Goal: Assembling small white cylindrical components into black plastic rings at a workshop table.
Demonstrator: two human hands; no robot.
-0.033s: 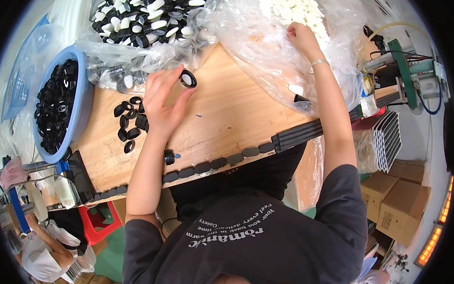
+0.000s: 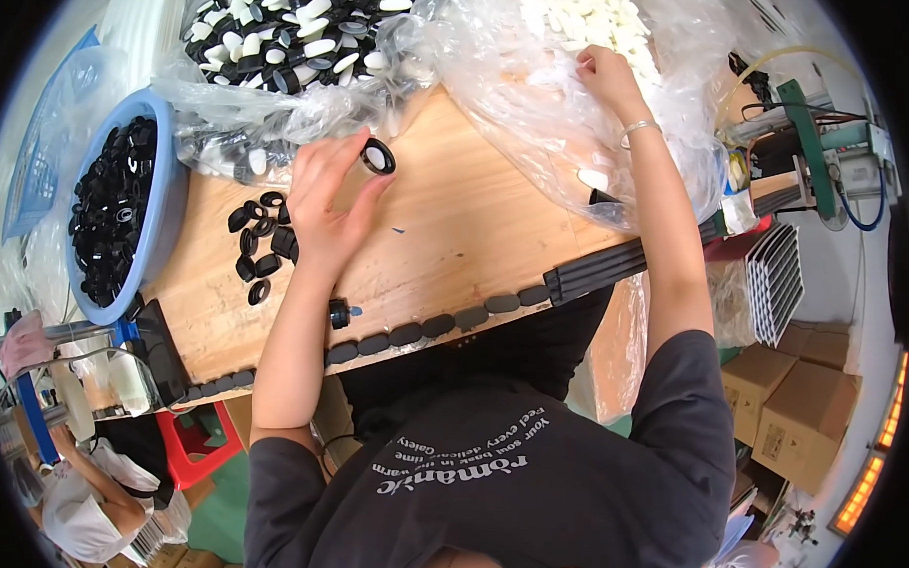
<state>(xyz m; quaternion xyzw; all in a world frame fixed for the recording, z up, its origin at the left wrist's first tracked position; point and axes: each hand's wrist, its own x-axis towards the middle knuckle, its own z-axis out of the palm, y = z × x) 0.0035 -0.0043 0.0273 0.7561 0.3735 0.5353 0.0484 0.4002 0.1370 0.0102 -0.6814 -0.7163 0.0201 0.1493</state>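
My left hand (image 2: pixel 321 193) pinches a black oval ring-shaped part (image 2: pixel 378 157) above the wooden table, and white shows inside its opening. Several loose black ring-shaped parts (image 2: pixel 263 228) lie left of that wrist. At the far right, the fingers of my right hand (image 2: pixel 607 76) are bent together at the near edge of a heap of white oval pieces (image 2: pixel 585 19), which rests on clear plastic sheeting. Whether those fingertips grip a piece is hidden. A white oval piece (image 2: pixel 590 179) lies on the plastic left of my right forearm.
A blue basin (image 2: pixel 172 209) of black parts stands on the left. Black and white pieces (image 2: pixel 301 34) are heaped in clear plastic at the back. Dark padding (image 2: pixel 406 335) lines the front edge of the wooden table (image 2: pixel 452 209). Another person (image 2: pixel 92 507) is at the lower left.
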